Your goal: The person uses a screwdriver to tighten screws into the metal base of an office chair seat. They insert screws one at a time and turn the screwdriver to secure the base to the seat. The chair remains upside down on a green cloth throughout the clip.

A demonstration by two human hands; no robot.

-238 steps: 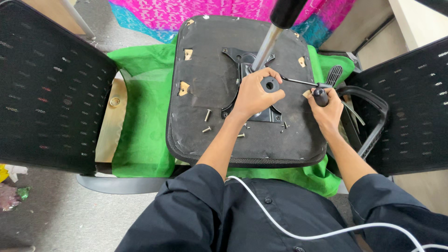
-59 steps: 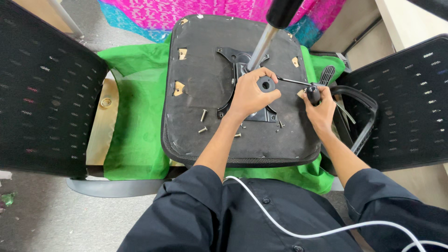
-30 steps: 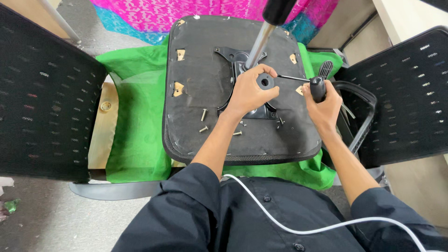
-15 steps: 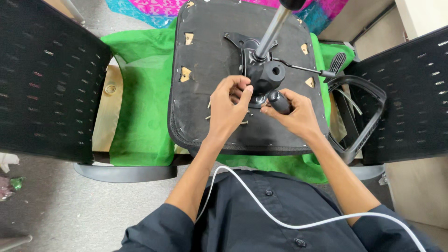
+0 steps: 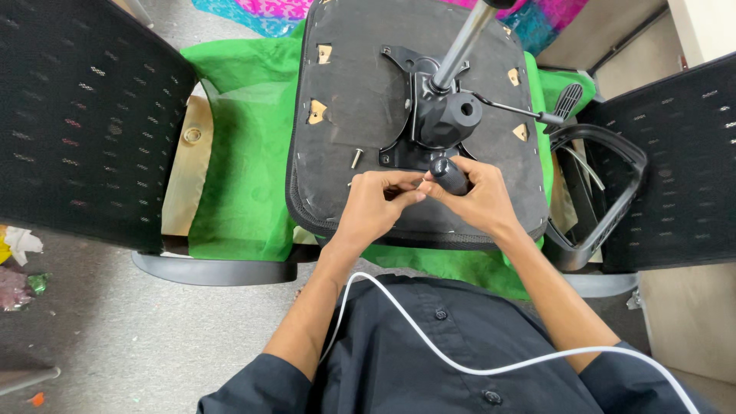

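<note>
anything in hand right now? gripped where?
The right hand holds a screwdriver by its black handle. The left hand pinches something small at the tool's tip; what it is cannot be told.

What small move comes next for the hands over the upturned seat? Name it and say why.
Probably bring the screwdriver tip down to the mounting plate edge. The right hand grips the black handle, the left hand pinches something small at its tip, likely a screw, and one loose screw lies beside the plate on the seat underside.
</note>
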